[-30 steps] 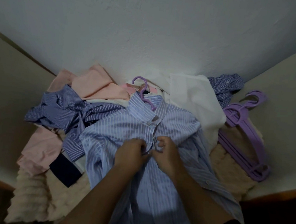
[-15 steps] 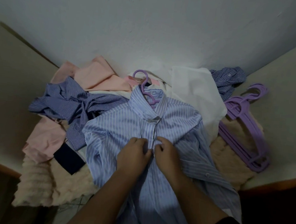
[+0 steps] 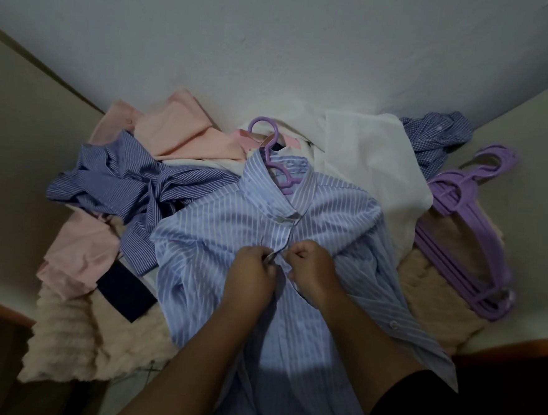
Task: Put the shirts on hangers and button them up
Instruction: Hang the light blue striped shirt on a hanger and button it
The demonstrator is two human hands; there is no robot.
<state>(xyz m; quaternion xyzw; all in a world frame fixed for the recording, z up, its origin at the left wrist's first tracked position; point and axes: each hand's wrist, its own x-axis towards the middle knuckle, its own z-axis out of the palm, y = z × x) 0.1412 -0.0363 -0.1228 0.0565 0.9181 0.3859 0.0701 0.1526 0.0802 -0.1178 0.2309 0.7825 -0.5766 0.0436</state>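
Observation:
A light blue striped shirt [image 3: 218,236] lies front up in the middle, on a purple hanger [image 3: 270,152] whose hook sticks out of the collar. Its top collar button is closed. My left hand [image 3: 253,270] and my right hand [image 3: 312,270] meet on the front placket a little below the collar, each pinching one edge of the shirt front. The button between my fingers is hidden.
A dark blue striped shirt [image 3: 129,177], pink shirts [image 3: 181,129], a white shirt [image 3: 367,155] and a blue checked shirt [image 3: 433,137] lie heaped behind. A stack of purple hangers [image 3: 465,237] lies at the right on a beige fluffy blanket [image 3: 72,339]. A wall stands behind.
My two hands have stayed pinched together on the placket, working at the same spot. The view has shifted slightly; the shirt and the pile have not moved.

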